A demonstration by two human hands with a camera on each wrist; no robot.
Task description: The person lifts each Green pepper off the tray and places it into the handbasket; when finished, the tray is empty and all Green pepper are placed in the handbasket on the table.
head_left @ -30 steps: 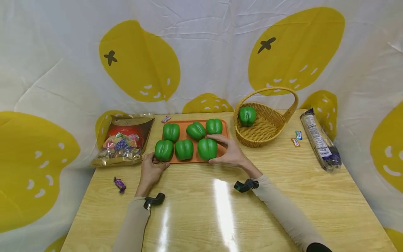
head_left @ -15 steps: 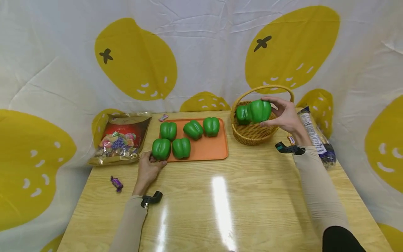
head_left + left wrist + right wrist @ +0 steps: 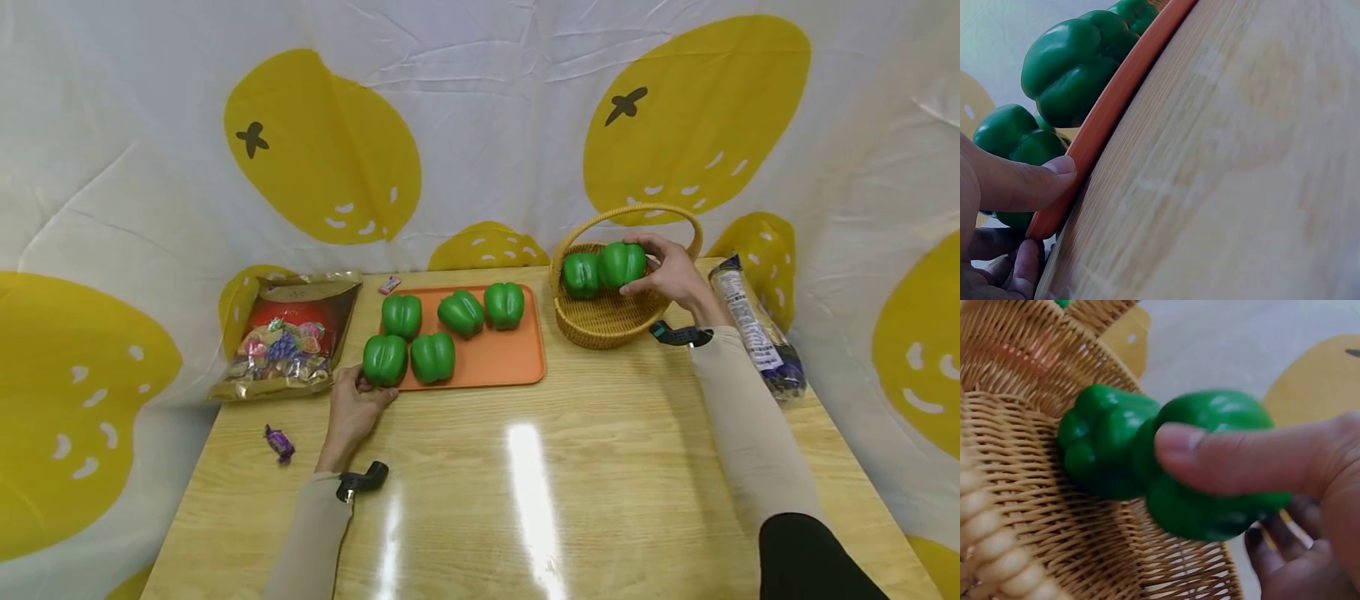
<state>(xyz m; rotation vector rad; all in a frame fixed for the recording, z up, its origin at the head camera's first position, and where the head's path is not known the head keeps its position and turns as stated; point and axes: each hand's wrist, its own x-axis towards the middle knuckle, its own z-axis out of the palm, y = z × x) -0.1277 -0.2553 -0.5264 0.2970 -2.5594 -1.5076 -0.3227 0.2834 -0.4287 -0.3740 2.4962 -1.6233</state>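
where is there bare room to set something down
The widest free patch is the table between the left sleeve and right sleeve, in front of the orange tray. The tray's front right is bare too, beside the near peppers. The near floor of the basket shows bare. Crowded: the tray's left end and the basket's back, where the right hand holds a pepper.

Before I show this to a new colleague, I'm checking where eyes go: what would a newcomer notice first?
Probably the glossy green peppers: five sit on the orange tray, left of the wicker basket. At the basket, the right hand holds another pepper beside the one inside, while the left hand pinches the tray's near left corner. Behind, big yellow fruit shapes on the pale cloth stand out too.
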